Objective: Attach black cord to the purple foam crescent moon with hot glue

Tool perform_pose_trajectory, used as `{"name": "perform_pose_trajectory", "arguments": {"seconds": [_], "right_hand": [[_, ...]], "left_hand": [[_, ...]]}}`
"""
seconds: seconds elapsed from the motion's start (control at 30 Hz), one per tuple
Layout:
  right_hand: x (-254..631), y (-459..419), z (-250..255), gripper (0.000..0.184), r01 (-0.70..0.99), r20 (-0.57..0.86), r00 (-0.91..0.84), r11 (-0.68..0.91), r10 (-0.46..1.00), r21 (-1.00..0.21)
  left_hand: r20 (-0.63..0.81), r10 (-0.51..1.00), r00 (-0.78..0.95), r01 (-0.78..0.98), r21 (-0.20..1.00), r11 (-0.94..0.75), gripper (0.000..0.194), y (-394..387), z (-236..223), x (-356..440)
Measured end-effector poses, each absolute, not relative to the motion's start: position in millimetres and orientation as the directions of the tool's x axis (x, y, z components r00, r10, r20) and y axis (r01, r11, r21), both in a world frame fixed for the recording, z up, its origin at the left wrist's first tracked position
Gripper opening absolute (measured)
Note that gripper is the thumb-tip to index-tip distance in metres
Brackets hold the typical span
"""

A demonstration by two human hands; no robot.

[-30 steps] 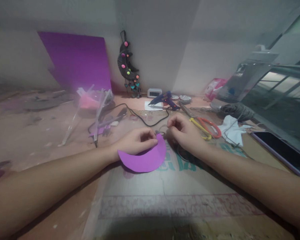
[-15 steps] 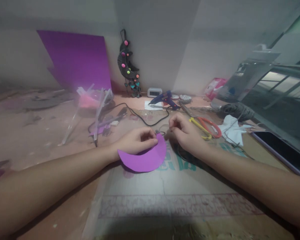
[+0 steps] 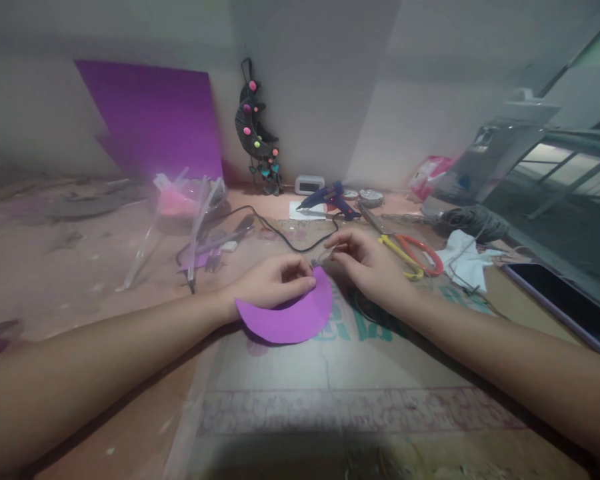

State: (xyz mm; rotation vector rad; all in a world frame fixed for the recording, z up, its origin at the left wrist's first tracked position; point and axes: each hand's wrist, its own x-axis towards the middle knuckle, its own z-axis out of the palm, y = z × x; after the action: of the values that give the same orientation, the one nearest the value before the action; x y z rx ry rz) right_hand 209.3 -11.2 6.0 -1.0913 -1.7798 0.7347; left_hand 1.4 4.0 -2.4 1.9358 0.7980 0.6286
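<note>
A purple crescent-shaped cutout [image 3: 290, 325] is pinched near its upper tip by my left hand [image 3: 283, 280], thumb on top. Dark grey yarn [image 3: 315, 263] is wrapped around that tip. Just to the right, my right hand [image 3: 363, 263] has its thumb and forefinger closed on a thin loose length of the same yarn, close to the tip but apart from the cutout. More of the strand runs under my right wrist, where part of it is hidden.
Behind my hands lie a blue glue gun [image 3: 325, 197] on white paper and orange-and-yellow-handled scissors [image 3: 420, 257]. Rightward are a grey yarn ball [image 3: 473, 222], a crumpled tissue [image 3: 465, 260] and a phone [image 3: 565, 300]. A decorated dark moon [image 3: 250, 127] and purple sheet [image 3: 165, 120] stand against the wall.
My right hand has shifted slightly left toward the crescent's tip, its fingers stretching out more with the yarn. My left hand and the cutout have stayed in place.
</note>
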Motion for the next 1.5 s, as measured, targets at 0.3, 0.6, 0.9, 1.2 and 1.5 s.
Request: {"name": "perform_pose_trajectory", "arguments": {"seconds": [0.3,0.6,0.9,1.2,1.5], "right_hand": [[205,-19,10,0.016,0.273,0.224,-0.259,0.293,0.940,-0.916],[201,-23,16,0.019,0.464,0.135,-0.346,0.294,0.929,-0.836],[204,-19,10,0.021,0.468,0.210,-0.326,0.350,0.922,-0.811],[204,-18,11,0.019,0.444,0.214,-0.305,0.337,0.928,-0.830],[205,-17,10,0.020,0.478,0.241,-0.324,0.378,0.915,-0.793]], "left_hand": [[0.091,0.740,0.666,0.276,0.892,-0.359,0.017,4,-2,2],[0.096,0.748,0.656,0.308,0.871,-0.382,0.019,3,1,1],[0.109,0.758,0.643,0.331,0.853,-0.403,0.018,4,-1,2],[0.119,0.739,0.663,0.302,0.861,-0.409,0.017,4,-2,1],[0.134,0.724,0.676,0.339,0.817,-0.467,0.017,4,0,2]]}}
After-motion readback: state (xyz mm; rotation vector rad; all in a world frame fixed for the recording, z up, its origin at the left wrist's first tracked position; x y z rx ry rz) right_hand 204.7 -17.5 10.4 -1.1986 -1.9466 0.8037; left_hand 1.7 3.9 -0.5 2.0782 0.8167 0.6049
